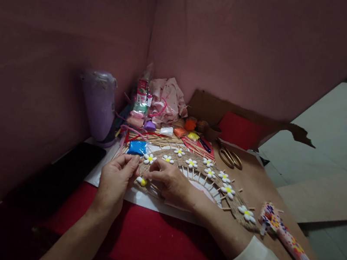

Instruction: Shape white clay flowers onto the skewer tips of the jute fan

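A curved woven twine piece (pixel 169 153) with short sticks poking from its edges lies in front of me, dotted with several white clay flowers (pixel 191 163) with yellow centres. At its left end is a partly shown flower (pixel 141 181) with a yellow centre and a white petal. My left hand (pixel 116 178) is raised just left of that flower, thumb and index pinched together; whatever they hold is too small to name. My right hand (pixel 173 182) reaches over the twine, its fingers curled and closed by the same flower; their grip is hidden.
Behind lie a blue clay packet (pixel 138 147), other clay packets, thin sticks, scissors (pixel 230 157) and crumpled pink fabric (pixel 169 101). A purple container (pixel 98 105) stands left, near a dark phone-like slab (pixel 79 159). A flower-patterned glue gun (pixel 290 241) lies right. Walls enclose the back.
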Demonstrator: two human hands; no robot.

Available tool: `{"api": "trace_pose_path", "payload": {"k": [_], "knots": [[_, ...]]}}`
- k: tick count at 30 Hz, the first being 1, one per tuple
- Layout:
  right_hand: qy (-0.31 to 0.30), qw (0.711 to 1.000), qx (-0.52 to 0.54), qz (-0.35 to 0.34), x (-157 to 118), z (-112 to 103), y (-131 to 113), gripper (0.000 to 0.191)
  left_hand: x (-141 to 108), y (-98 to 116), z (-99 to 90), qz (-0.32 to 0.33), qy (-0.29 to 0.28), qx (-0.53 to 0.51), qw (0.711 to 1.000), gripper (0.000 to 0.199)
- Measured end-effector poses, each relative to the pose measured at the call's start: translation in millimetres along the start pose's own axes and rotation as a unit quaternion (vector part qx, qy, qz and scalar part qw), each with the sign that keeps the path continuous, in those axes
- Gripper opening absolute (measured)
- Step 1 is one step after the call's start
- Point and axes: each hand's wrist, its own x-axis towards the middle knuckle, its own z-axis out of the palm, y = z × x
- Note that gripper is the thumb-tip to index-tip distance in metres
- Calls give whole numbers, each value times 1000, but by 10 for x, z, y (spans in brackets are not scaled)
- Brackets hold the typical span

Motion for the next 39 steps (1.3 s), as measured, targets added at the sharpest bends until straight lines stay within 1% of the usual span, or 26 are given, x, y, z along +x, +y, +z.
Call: {"api": "trace_pose_path", "payload": {"k": [2, 5, 7, 11, 15, 17, 19, 21, 23, 25, 27, 29, 31, 36, 39], "knots": [[0, 1000, -2, -6, -3, -9, -8, 38, 1, 1, 0, 2, 1, -1, 1000, 25], [8, 1000, 1, -9, -8, -27, -12, 45, 5, 7, 4, 4, -1, -3, 1000, 25], [19, 1000, -8, -9, -15, -29, -13, 45, 6, 12, 4, 4, -3, -3, 1000, 25], [26, 998, -55, -23, -17, -1, -14, 36, -3, 17, -1, 3, -4, 2, 1000, 26], [26, 992, -111, -57, 9, 18, -26, 24, -8, 21, 3, 4, 0, 2, 1000, 26], [23, 989, -125, -70, 22, 14, -33, 17, -5, 21, 6, 3, 1, 1, 1000, 26], [23, 989, -123, -74, 26, 7, -37, 15, -1, 20, 6, 1, -1, -2, 1000, 26], [33, 992, -106, -63, 21, -1, -39, 21, 2, 16, 4, -1, -4, -6, 1000, 26], [51, 993, -97, -31, 11, -6, -44, 27, 1, 13, 0, -3, 0, -8, 1000, 26], [55, 993, -103, 2, 2, -8, -55, 26, 0, 10, -1, -1, 2, -4, 1000, 27], [47, 993, -105, 19, -1, -6, -69, 20, -2, 11, 0, -1, 0, -1, 1000, 27], [35, 994, -96, 21, 0, 0, -78, 20, -3, 13, 2, -3, -2, -1, 1000, 27], [31, 996, -86, 24, 3, 8, -74, 24, -4, 17, 4, -4, 0, 0, 1000, 26], [33, 997, -71, 24, 2, 23, -35, 35, -1, 19, 6, -6, 1, -5, 1000, 26], [34, 996, -79, 20, -6, 17, -24, 36, 2, 20, 9, -11, -1, -10, 1000, 27]]}}
